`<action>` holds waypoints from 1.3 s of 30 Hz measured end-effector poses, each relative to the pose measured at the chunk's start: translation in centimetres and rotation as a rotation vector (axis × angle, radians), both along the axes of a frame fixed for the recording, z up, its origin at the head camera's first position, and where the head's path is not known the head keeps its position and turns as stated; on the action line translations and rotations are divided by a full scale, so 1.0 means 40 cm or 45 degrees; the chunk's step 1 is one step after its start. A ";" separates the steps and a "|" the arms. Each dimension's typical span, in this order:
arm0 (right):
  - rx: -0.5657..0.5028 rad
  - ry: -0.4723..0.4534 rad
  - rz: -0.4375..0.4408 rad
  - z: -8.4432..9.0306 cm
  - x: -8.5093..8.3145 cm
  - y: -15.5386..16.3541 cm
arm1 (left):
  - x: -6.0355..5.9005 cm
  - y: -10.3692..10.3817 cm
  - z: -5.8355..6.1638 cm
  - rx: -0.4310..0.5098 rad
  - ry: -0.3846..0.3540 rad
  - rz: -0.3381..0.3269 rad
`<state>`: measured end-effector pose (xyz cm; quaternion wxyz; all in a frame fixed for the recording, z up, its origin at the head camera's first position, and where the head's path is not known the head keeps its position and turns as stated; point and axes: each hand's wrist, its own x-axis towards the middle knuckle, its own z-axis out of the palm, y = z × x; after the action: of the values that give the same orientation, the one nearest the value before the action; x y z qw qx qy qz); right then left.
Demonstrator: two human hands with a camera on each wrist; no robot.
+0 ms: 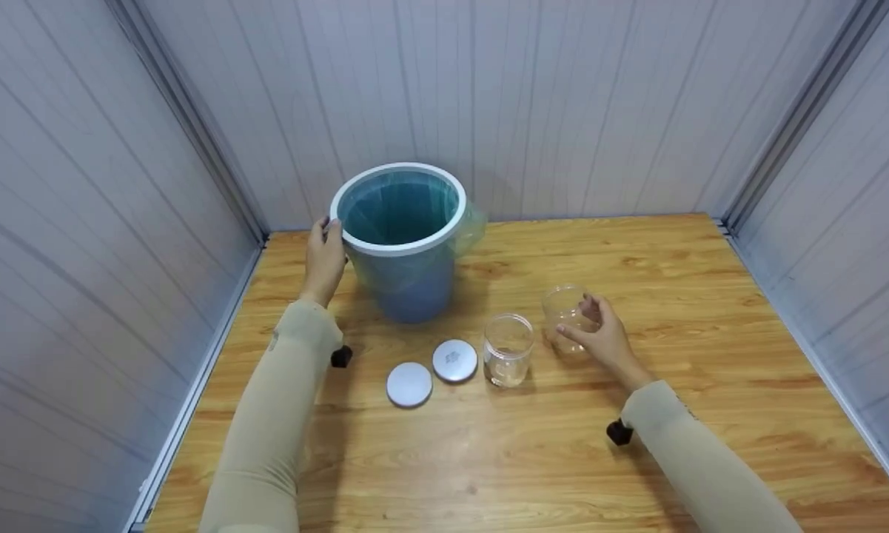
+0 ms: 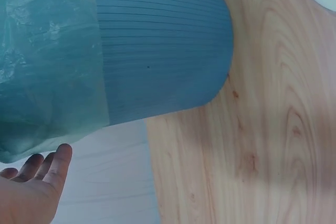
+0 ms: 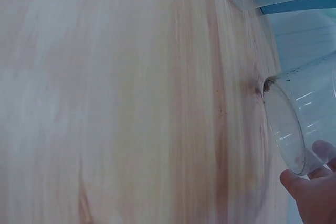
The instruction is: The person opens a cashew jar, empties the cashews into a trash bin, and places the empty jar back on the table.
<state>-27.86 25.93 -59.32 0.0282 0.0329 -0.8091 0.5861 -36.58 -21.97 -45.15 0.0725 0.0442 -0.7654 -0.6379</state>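
Right of the lined bin (image 1: 402,240), steadied at its rim by left hand (image 1: 324,259): clear jar (image 1: 565,314) pinched in right hand (image 1: 603,342), best tipped slowly.

Two round white lids (image 1: 409,385) (image 1: 455,360) lying flat side by side, nearly touching, on a light wooden worktop (image 1: 710,296). Just right of them, a clear open jar (image 1: 508,350) standing upright. Pale ribbed wall panels (image 1: 562,104) enclosing the worktop at back and both sides.
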 end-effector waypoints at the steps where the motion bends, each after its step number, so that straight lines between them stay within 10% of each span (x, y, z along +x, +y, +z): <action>1: -0.010 -0.001 -0.001 -0.001 0.000 0.001 | 0.002 -0.003 -0.003 -0.002 -0.002 0.003; 39: 0.028 -0.029 -0.024 -0.020 0.027 0.025 | 0.057 -0.019 -0.133 -0.176 0.101 0.032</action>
<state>-26.78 26.95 -60.13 0.0243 0.0188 -0.8160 0.5772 -34.32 -22.72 -50.48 0.1135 0.0233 -0.8035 -0.5839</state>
